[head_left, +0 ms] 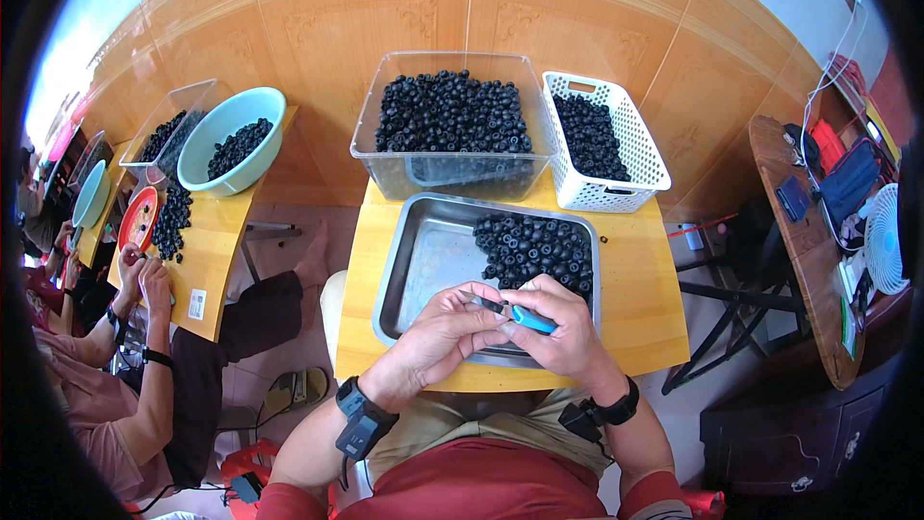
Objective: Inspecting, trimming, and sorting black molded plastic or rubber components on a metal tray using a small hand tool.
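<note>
Pointing of the blue-handled tool (pixel 534 320): we see one, its long axis aslant, the handle end toward our right and slightly nearer us, the narrow front end toward our left and slightly away.
Right hand (pixel 568 335): closed around the handle.
Left hand (pixel 438 335): thumb and fingers drawn together at the tool's front end; whether they also grip a berry, we cannot tell.
Tool's place: between our two hands, above the near part of the tray.
Metal tray (pixel 423 265): one, on our yellow table (pixel 654 318); dark berries (pixel 539 248) lie heaped toward its right and far side, too many for us to count.
White basket (pixel 616 196): one, perforated, beyond the tray to our right, holding more berries.
Clear tub (pixel 452 175): one, just left of the basket, heaped with berries.
Wall (pixel 366 5): wood-coloured panels behind both containers.
</note>
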The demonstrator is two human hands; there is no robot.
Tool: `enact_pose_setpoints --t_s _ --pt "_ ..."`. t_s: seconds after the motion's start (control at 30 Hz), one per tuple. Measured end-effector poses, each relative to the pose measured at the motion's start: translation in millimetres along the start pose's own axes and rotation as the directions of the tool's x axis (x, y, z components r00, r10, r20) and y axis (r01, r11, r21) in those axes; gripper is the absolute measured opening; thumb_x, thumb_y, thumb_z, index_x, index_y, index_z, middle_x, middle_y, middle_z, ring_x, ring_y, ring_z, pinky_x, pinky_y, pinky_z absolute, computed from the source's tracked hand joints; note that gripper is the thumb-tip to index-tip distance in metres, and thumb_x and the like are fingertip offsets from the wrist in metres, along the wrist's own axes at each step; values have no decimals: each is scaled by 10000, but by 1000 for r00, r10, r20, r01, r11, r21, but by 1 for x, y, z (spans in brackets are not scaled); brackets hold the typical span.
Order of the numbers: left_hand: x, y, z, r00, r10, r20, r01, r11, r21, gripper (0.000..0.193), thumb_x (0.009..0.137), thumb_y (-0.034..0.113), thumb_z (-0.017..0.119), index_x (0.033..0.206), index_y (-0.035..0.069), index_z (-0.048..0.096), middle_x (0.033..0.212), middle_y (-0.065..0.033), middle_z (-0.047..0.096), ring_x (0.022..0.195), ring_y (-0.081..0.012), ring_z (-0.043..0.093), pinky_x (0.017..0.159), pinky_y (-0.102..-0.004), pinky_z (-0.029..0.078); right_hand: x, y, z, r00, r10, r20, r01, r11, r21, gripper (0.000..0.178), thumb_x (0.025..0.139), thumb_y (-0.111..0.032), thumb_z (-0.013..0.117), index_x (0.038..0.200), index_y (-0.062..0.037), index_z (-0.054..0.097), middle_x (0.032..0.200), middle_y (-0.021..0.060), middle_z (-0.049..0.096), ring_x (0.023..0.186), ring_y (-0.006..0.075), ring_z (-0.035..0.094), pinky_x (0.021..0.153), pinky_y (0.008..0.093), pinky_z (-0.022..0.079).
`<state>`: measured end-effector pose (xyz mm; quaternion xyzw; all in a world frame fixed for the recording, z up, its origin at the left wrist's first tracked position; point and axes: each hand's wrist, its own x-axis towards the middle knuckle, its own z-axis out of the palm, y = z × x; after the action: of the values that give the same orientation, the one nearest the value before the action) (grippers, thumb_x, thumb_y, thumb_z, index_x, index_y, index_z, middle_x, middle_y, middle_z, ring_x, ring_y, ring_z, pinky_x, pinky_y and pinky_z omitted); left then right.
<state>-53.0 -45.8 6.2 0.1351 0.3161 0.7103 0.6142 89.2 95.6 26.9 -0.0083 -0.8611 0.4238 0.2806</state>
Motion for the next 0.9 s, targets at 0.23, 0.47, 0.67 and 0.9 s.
enact_pose_setpoints --t_s 0.23,0.47,0.67,0.9 --pt "-4 -1 -1 1000 -15 -3 15 1000 0 162 916 -83 587 1037 24 582 1053 -93 648 952 -203 686 871 -305 605 -2 -4 -6 995 -2 99 6 999 -43 385 823 -53 735 1193 9 648 880 115 577 749 219 586 663 308 476" --pt "-5 -3 -1 999 -36 33 38 998 -58 215 913 -61 613 1111 20 590 1074 -108 658 976 -229 690 852 -336 618 -3 1 -7 997 20 79 -29 993 111 289 855 -59 730 1126 26 676 834 103 586 709 188 564 628 285 447" --pt "-7 -3 1 999 -43 29 45 997 -57 208 918 -23 634 1122 1 663 1083 -153 689 944 -239 705 850 -339 624 -3 -1 -9 992 87 91 -99 985 143 269 848 -73 743 1092 29 698 821 83 625 715 147 570 637 263 447" --pt "-12 -5 -1 1000 -13 -17 12 997 -80 199 928 8 635 1125 5 662 1047 -137 701 934 -233 707 858 -326 618 -6 -4 0 983 183 -15 -174 953 248 305 900 -132 712 1149 38 666 843 92 631 734 123 572 649 264 450"
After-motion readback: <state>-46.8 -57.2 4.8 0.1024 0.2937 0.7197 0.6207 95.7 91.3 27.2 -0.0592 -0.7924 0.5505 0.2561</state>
